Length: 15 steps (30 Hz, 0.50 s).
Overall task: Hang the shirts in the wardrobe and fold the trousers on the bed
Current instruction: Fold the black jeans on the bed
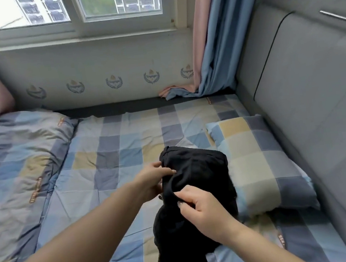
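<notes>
A black garment, most likely a pair of trousers though its cut cannot be read for certain, is held up just above the checked bedspread of the bed, with its upper part bunched near the pillow and its lower part trailing down toward the bottom edge of the view. The left hand grips the cloth at its left edge, fingers curled round a fold, while the right hand pinches a ridge of the fabric between thumb and fingers a little lower and closer to the person. Both hands are thus clamped on the same piece, close together. The fabric looks soft, limp and light: it sags and creases wherever it is not held, so it will not keep any shape by itself and will need to be laid flat on the bed before it can be folded. A good hold would seem to be the waistband, one hand at each side, so that the legs hang straight and can be matched. It appears matte rather than slippery, and nothing about it is fragile. A folded quilt lies on the left of the bed, below the window with its blue curtain.
</notes>
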### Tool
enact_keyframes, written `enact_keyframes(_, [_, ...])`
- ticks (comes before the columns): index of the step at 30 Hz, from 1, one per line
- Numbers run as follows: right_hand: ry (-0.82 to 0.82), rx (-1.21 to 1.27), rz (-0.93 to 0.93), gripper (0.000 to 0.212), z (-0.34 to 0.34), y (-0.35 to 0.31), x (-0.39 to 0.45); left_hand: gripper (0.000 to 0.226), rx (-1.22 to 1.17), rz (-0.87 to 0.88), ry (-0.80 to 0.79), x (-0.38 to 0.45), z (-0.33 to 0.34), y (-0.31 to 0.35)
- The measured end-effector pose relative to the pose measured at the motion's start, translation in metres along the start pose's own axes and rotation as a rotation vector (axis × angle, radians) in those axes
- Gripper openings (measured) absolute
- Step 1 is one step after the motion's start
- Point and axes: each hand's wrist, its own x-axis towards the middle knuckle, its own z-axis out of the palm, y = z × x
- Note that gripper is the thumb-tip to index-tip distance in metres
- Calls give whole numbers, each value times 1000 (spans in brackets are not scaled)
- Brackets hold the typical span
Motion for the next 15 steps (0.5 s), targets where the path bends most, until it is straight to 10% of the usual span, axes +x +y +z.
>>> enact_keyframes(4, [-139, -221, -80, 28, 1, -26, -3, 43, 38, 126, -81, -33, -11, 11])
enact_keyframes(10, [414, -474, -221, 51, -50, -73, 22, 52, -18, 278, -29, -82, -51, 18])
enact_keyframes(15, [18, -510, -56, 56, -70, -118, 53, 41, 16, 378, 32, -124, -86, 45])
